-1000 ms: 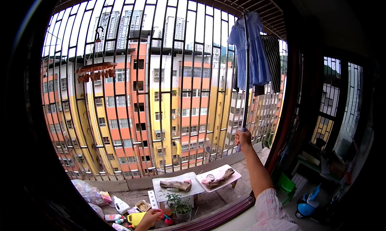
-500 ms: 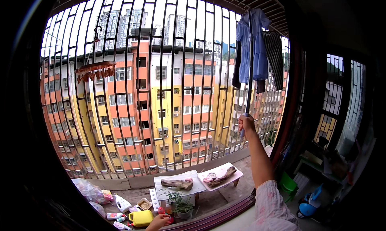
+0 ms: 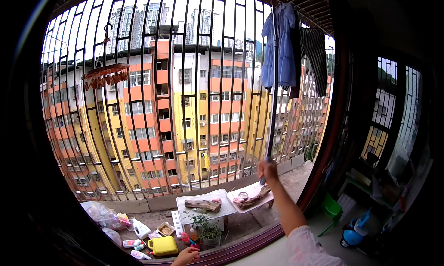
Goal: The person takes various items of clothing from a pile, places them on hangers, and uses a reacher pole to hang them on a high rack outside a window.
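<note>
My right hand (image 3: 268, 170) is closed round the lower end of a long clothes pole (image 3: 273, 104), arm stretched forward. The pole rises steeply to the blue dress (image 3: 280, 46), which hangs high near the ceiling bars. Whether its tip is hooked to the dress's hanger is too small to tell. Dark striped trousers (image 3: 313, 57) hang just right of the dress. Low in the picture, my left hand (image 3: 186, 256) has loosely bent fingers with nothing visible in them. It is close to small red bottles (image 3: 185, 238) and a potted plant (image 3: 210, 233) beyond the sill.
Metal window bars (image 3: 185, 104) span the front. On the ledge stand two white low tables (image 3: 203, 199) bearing pieces of wood, a yellow jug (image 3: 163, 246), white bottles (image 3: 141, 229) and plastic bags (image 3: 99, 215). A clip hanger (image 3: 106, 74) hangs left; a green chair (image 3: 330, 208) stands right.
My right hand has come down and to the left with the pole. The blue dress has shifted left, widening its distance from the striped trousers. My left hand stays low.
</note>
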Available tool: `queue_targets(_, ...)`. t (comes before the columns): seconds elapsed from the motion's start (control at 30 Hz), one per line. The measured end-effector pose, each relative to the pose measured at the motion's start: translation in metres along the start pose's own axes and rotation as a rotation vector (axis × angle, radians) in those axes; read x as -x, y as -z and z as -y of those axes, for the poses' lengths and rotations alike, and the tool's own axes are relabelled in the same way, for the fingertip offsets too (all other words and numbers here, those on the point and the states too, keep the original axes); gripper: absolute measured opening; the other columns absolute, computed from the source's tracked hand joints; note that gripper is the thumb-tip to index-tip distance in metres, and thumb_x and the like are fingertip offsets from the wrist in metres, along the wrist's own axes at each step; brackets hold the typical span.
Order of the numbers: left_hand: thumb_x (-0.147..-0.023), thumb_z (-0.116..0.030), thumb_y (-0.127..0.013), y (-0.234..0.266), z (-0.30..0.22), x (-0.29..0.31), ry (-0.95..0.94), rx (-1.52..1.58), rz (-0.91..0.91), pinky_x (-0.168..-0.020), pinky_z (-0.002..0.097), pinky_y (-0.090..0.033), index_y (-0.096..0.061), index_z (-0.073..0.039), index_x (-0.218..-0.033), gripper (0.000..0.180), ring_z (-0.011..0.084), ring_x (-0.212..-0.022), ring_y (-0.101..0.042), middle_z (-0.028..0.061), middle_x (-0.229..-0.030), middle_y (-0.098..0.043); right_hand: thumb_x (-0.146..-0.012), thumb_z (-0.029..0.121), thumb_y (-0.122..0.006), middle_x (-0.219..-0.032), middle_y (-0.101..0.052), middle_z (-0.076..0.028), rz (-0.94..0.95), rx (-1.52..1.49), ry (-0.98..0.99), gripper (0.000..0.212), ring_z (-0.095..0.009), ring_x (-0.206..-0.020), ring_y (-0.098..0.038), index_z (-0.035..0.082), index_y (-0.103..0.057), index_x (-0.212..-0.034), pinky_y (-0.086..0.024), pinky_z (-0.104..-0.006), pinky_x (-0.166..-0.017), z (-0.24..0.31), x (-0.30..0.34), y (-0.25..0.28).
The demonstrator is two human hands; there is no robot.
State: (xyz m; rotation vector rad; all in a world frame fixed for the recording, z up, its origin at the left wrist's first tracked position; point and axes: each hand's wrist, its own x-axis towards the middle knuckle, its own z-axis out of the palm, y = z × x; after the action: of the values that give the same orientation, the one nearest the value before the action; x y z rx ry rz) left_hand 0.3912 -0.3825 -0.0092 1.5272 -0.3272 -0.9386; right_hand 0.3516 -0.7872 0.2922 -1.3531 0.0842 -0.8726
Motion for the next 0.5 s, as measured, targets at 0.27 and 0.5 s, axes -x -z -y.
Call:
queue_targets(0.27, -0.083, -0.024, -0.059, -0.033, -0.144, 0.019, -0.319, 0.040, -0.010, -0.076, 0.0230, -0.045, -0.046, -0.003, -0.116, 0.041, 0.0108, -0.089, -0.053, 0.0055, -0.102, -0.054, -0.081, 0.015, -0.057, -0.056, -0.050, -0.001, 0.325, -0.028, -0.391, 0.018, -0.009, -0.046, -0.048, 0.008, -0.047, -0.067, -0.038, -0.0238, -0.042, -0.117, 0.177, -0.094)
queue_targets(0.5, -0.083, -0.025, -0.060, -0.055, -0.222, 0.094, -0.668, 0.292, -0.164, -0.050, 0.0184, -0.034, -0.046, -0.006, -0.111, 0.037, 0.0039, -0.061, -0.044, -0.0012, -0.075, -0.049, -0.080, 0.026, -0.062, -0.068, -0.050, -0.002, 1.131, 0.345, -0.440, 0.025, -0.012, -0.065, -0.048, 0.004, -0.052, -0.084, -0.042, -0.0282, -0.060, -0.240, 0.330, -0.129)
